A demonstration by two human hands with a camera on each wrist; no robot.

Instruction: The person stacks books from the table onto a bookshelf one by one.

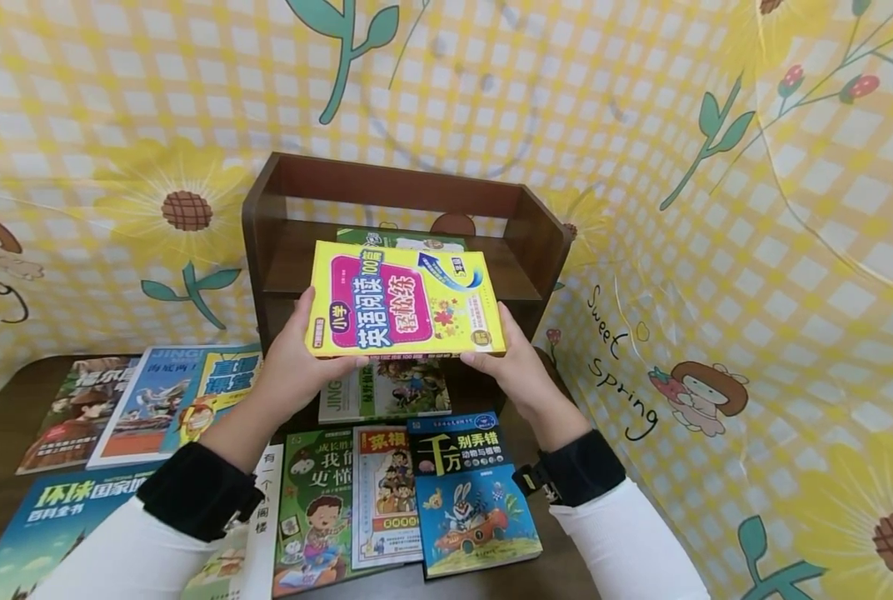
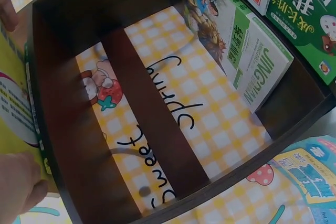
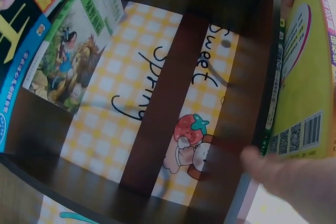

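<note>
White sleeves (image 1: 124,554) enter from the lower left and lower right of the frame, each ending in a broad black wristband (image 1: 589,467). Behind everything spreads a creased, slightly shiny cloth (image 1: 117,100) in yellow-and-white check with printed sunflowers. A dark wood-grained table (image 1: 7,392) crosses the lower part. At centre stands a boxy brown shelf (image 1: 401,196) with slanting side panels and a flat back slat. Flat paperbacks cover the table: a blue encyclopedia (image 1: 64,517) at lower left, a rabbit-covered blue book (image 1: 465,500) at lower centre. A thick, glossy yellow book (image 1: 409,300) with a rounded pink panel is held at mid-frame before the shelf, face up; the edge of a green book (image 1: 356,237) shows just behind it. The left hand (image 1: 300,354) and right hand (image 1: 514,358) grip its sides, thumbs along the near edge.
</note>
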